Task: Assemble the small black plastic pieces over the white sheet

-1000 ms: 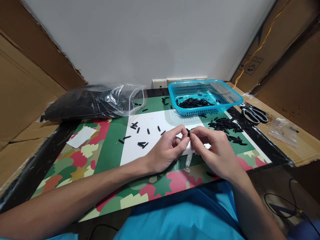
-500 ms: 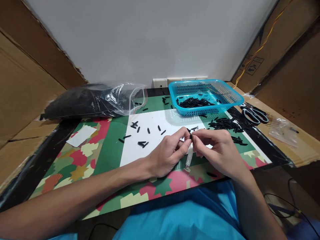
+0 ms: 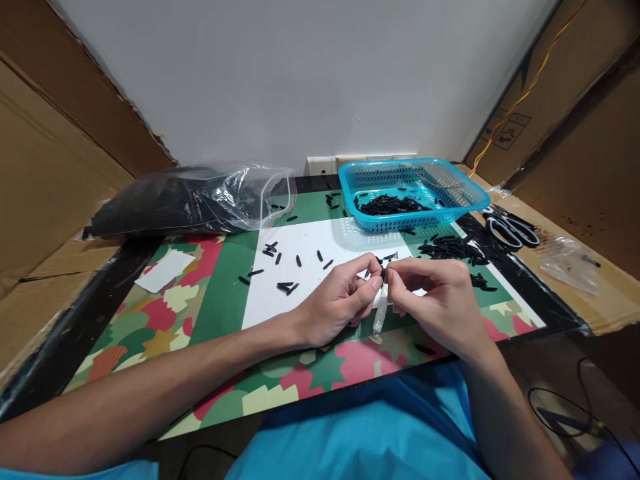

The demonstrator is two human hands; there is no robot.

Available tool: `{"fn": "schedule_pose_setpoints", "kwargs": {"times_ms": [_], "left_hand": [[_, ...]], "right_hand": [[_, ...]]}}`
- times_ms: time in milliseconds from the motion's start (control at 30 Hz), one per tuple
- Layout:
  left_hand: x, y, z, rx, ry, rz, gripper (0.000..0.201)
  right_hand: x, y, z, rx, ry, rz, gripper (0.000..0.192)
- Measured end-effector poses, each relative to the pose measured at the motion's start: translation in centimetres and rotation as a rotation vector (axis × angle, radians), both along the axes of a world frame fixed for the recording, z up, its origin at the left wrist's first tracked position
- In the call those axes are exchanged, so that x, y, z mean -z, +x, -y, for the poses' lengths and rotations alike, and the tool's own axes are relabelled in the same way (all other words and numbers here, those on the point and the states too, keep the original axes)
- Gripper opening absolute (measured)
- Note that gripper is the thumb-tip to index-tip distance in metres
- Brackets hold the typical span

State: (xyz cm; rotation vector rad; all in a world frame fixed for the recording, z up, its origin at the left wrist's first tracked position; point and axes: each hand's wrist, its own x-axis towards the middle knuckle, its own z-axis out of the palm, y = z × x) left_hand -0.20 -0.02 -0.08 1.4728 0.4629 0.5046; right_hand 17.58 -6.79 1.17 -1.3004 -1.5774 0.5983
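Note:
My left hand (image 3: 337,300) and my right hand (image 3: 435,300) meet over the near edge of a white sheet (image 3: 320,267). Between their fingertips they pinch a small black piece (image 3: 383,272) and the top of a small clear plastic bag (image 3: 380,313) that hangs down between them. Several loose black pieces (image 3: 283,257) lie scattered on the white sheet, left of my hands. A pile of black pieces (image 3: 450,250) lies to the right, beyond my right hand.
A blue plastic basket (image 3: 467,193) holding black pieces stands at the back right. A large clear bag of black pieces (image 3: 185,200) lies at the back left. Scissors (image 3: 510,227) and a small clear bag (image 3: 567,260) lie on cardboard at the right. A white paper slip (image 3: 165,270) lies left.
Both hands have stayed together and shifted slightly; the fingers have worked at the bag's top with the black piece. Nothing else has moved.

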Motion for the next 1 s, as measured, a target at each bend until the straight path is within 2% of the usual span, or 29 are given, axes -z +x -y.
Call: {"fn": "schedule_pose_setpoints", "kwargs": {"times_ms": [233,500,867,1000], "left_hand": [[-0.12,-0.05,0.16,0.028,-0.029,0.0,0.03],[0.0,0.13,-0.28,0.01,-0.113,0.077,0.026],[0.01,0.12,-0.38,0.02,-0.188,0.091,0.022],[-0.14,0.17,-0.23,0.015,-0.165,0.067,0.026]], "right_hand": [[0.13,0.29,-0.02,0.053,0.012,-0.017,0.02],[0.07,0.37,0.05,-0.082,-0.057,-0.153,0.015],[0.41,0.46,-0.18,-0.147,-0.104,-0.239,0.017],[0.38,0.33,-0.19,-0.147,-0.107,-0.232,0.012]]}}
